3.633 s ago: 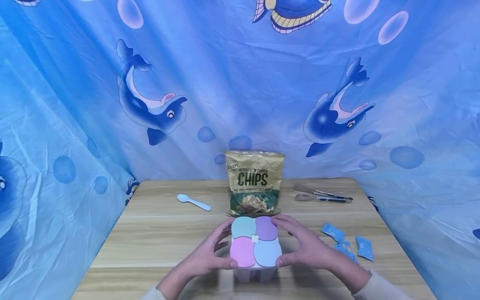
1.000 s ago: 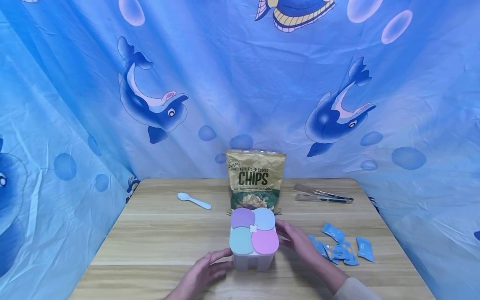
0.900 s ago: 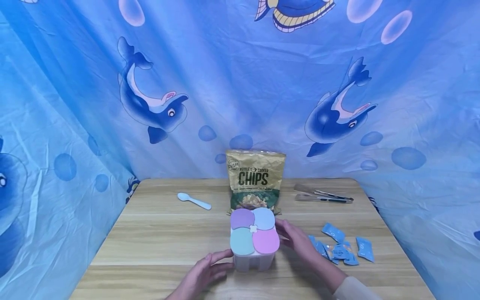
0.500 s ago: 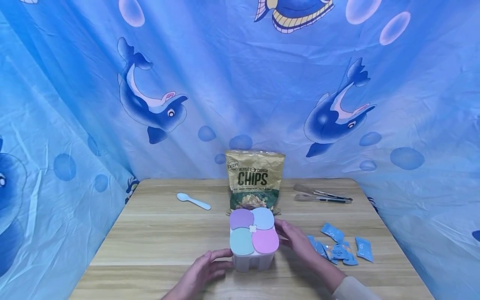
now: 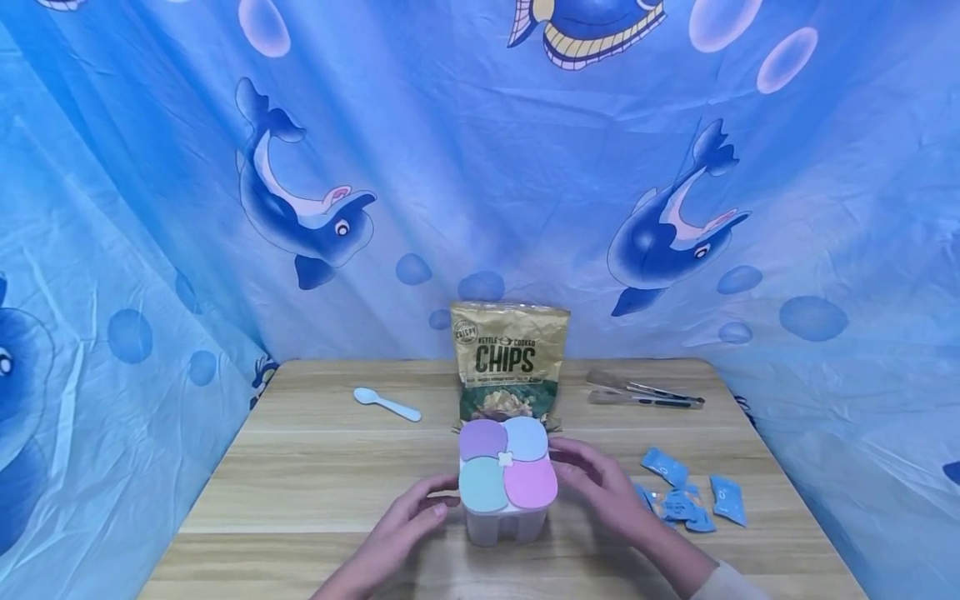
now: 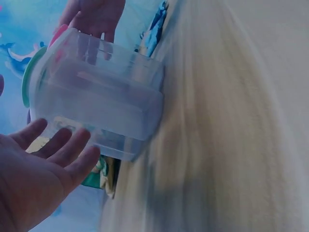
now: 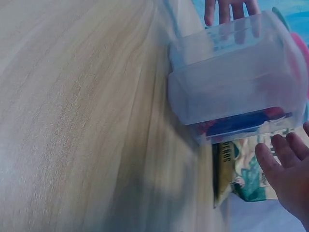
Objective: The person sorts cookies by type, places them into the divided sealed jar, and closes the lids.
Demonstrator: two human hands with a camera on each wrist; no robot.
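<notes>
A translucent storage box (image 5: 506, 527) with four petal-shaped lids, purple, pale blue, teal and pink (image 5: 531, 482), stands upright on the table. My left hand (image 5: 408, 521) is at its left side, fingers loosely extended, fingertips right at the wall. On the other side my right hand (image 5: 600, 482) has its fingers reaching along the box's far right side. Neither hand curls round the box. In the right wrist view, something dark blue and red (image 7: 241, 122) shows through the wall of one compartment. A chip bag (image 5: 510, 358) stands right behind the box.
A pale blue spoon (image 5: 386, 404) lies at the back left of the wooden table (image 5: 300, 475). Tongs (image 5: 647, 392) lie at the back right. Several small blue packets (image 5: 678, 504) are by my right forearm. A blue dolphin-print curtain (image 5: 487, 167) surrounds the table.
Since the earliest frame the box has turned about a quarter, bringing purple to the back left. Over the last half second, both hands shifted slightly beside it; the box stayed put.
</notes>
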